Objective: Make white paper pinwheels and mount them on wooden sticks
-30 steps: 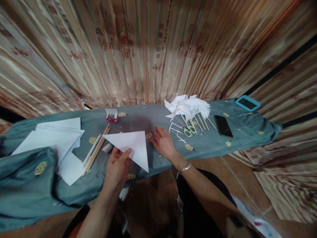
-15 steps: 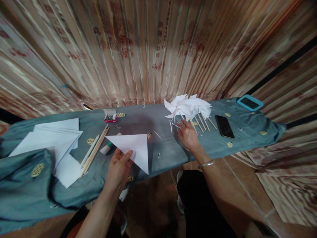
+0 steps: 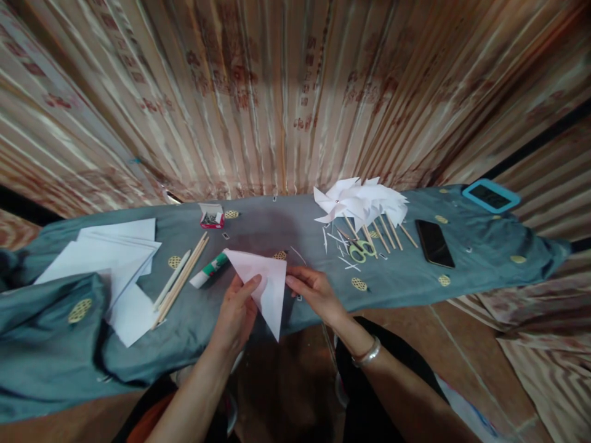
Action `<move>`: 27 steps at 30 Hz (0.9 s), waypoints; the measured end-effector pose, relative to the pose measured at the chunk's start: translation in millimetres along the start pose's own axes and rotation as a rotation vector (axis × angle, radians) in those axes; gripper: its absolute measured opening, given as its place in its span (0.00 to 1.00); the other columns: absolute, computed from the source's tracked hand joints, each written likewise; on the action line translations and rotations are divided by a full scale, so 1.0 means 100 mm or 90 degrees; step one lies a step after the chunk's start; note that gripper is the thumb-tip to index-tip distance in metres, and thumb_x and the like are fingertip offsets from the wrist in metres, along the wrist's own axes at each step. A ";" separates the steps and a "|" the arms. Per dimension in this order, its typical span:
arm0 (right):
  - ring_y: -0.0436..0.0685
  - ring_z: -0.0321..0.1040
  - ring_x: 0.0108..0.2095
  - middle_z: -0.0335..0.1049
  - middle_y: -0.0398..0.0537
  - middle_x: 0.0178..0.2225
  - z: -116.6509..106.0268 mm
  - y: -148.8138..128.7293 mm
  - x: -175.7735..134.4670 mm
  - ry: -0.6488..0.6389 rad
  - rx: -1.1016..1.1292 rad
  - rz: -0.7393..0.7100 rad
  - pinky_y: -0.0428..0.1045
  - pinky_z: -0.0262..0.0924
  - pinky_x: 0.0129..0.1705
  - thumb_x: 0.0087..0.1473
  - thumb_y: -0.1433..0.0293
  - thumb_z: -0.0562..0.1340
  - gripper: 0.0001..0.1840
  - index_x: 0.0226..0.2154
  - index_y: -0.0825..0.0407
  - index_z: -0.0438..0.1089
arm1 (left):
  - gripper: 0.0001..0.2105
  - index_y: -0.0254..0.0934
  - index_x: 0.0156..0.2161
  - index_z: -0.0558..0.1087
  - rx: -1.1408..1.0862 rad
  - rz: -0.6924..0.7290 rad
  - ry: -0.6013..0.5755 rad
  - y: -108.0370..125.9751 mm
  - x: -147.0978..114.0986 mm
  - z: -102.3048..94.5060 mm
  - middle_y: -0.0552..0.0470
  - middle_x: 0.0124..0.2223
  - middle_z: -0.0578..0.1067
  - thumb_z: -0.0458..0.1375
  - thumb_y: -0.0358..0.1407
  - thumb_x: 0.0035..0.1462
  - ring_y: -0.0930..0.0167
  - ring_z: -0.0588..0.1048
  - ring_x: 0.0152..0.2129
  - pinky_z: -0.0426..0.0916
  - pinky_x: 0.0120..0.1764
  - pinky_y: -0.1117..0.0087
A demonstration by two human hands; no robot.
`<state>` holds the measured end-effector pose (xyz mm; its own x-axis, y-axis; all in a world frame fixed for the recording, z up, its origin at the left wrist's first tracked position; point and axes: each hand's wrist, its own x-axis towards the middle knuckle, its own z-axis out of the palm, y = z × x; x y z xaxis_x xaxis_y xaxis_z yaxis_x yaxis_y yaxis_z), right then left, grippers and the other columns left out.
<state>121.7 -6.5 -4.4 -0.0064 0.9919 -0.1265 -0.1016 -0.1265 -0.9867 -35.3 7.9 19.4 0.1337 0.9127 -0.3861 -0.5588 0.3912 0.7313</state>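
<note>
My left hand point(image 3: 237, 314) is closed on a white sheet of paper folded into a triangle point(image 3: 268, 289), thumb on top and the other fingers beneath. At the triangle's right edge, the thumb and fingers of my right hand point(image 3: 316, 292) pinch the paper. Just left of the paper lies a green and white glue stick point(image 3: 213, 269). Green-handled scissors point(image 3: 360, 249) rest on the cloth beyond my right hand, among thin white paper scraps point(image 3: 342, 246).
Paper pinwheels point(image 3: 360, 200) on wooden sticks lie at the back right, beside a black phone point(image 3: 434, 244) and a blue-framed device point(image 3: 492, 194). Leftward are wooden sticks point(image 3: 182, 280), a white pencil-like stick point(image 3: 172, 280), a small red box point(image 3: 212, 217) and white paper sheets point(image 3: 115, 252).
My right hand has left the scissors by the pinwheels and come left to the folded paper's edge. The paper has tilted in my left hand, and the view has shifted slightly.
</note>
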 end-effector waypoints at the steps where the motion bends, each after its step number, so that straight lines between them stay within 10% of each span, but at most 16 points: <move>1: 0.51 0.68 0.30 0.76 0.47 0.34 -0.01 0.00 0.00 0.000 0.002 0.002 0.45 0.63 0.29 0.48 0.58 0.66 0.17 0.37 0.53 0.76 | 0.24 0.34 0.46 0.71 0.004 0.005 0.001 -0.01 0.00 0.01 0.50 0.39 0.80 0.70 0.32 0.41 0.67 0.79 0.38 0.71 0.44 0.69; 16: 0.58 0.73 0.45 0.76 0.50 0.46 -0.09 0.09 -0.02 0.077 -0.115 -0.078 0.54 0.68 0.48 0.52 0.69 0.61 0.25 0.53 0.49 0.64 | 0.30 0.38 0.48 0.68 0.030 0.039 0.007 -0.22 0.07 0.16 0.50 0.45 0.78 0.71 0.32 0.37 0.66 0.76 0.42 0.69 0.47 0.66; 24: 0.59 0.71 0.47 0.75 0.49 0.47 -0.20 -0.20 -0.10 -0.102 -0.269 -0.154 0.55 0.64 0.53 0.57 0.66 0.59 0.17 0.49 0.50 0.70 | 0.26 0.39 0.49 0.68 0.016 -0.018 0.002 -0.22 0.11 0.15 0.54 0.37 0.78 0.68 0.32 0.42 0.72 0.76 0.30 0.71 0.36 0.73; 27: 0.58 0.72 0.45 0.76 0.50 0.45 -0.32 -0.14 0.00 0.006 -0.303 -0.133 0.55 0.66 0.50 0.60 0.63 0.56 0.16 0.47 0.50 0.71 | 0.23 0.39 0.46 0.69 0.003 -0.008 0.020 -0.16 0.14 0.12 0.55 0.38 0.78 0.67 0.29 0.42 0.73 0.77 0.30 0.71 0.36 0.73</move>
<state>154.8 -4.6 5.7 -0.0249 0.9965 0.0801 0.3645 0.0837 -0.9274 -14.6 16.3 9.0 0.1154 0.9033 -0.4131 -0.5527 0.4040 0.7289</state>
